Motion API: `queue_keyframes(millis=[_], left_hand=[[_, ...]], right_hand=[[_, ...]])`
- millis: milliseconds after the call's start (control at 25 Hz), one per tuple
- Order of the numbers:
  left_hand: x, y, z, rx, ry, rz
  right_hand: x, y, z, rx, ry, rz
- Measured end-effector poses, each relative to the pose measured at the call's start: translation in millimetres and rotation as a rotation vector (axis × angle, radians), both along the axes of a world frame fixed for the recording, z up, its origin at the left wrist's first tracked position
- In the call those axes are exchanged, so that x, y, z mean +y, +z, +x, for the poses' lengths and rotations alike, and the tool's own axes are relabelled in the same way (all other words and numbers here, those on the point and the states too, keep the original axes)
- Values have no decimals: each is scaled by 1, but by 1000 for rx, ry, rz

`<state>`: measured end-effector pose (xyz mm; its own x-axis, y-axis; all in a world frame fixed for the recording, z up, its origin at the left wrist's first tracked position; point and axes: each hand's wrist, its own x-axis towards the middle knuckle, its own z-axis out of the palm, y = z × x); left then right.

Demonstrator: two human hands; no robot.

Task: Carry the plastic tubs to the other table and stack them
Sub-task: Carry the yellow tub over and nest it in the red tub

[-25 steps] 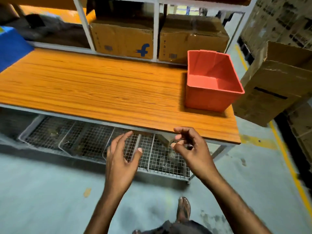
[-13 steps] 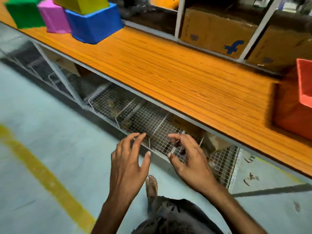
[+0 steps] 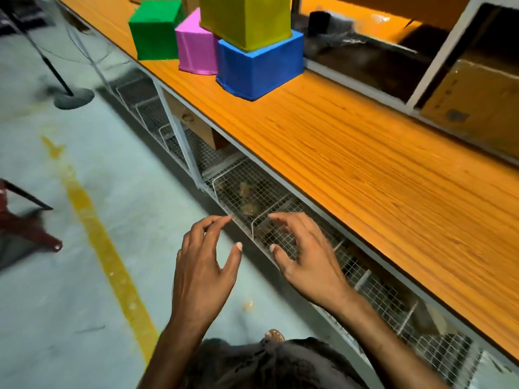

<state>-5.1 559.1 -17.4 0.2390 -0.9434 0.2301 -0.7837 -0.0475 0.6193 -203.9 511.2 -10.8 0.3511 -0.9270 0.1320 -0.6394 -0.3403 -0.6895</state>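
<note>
Left hand: our left hand holds nothing, fingers loosely spread above the floor.
Right hand: our right hand also holds nothing, fingers spread, in front of the wire baskets.
Table: we see the orange table above the baskets.
Tubs: far along it, the blue tub carries the yellow tub; the pink tub and green tub stand beside.
</note>
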Motion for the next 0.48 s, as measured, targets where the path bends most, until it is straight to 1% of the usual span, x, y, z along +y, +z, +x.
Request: queue_keyframes(millis=[200, 480], left_hand=[[-68, -2, 78, 28, 20, -7], [-175, 4, 208, -24, -98, 7]], right_hand=[[-66, -7, 78, -5, 7, 15], [-157, -7, 208, -71, -111, 13]])
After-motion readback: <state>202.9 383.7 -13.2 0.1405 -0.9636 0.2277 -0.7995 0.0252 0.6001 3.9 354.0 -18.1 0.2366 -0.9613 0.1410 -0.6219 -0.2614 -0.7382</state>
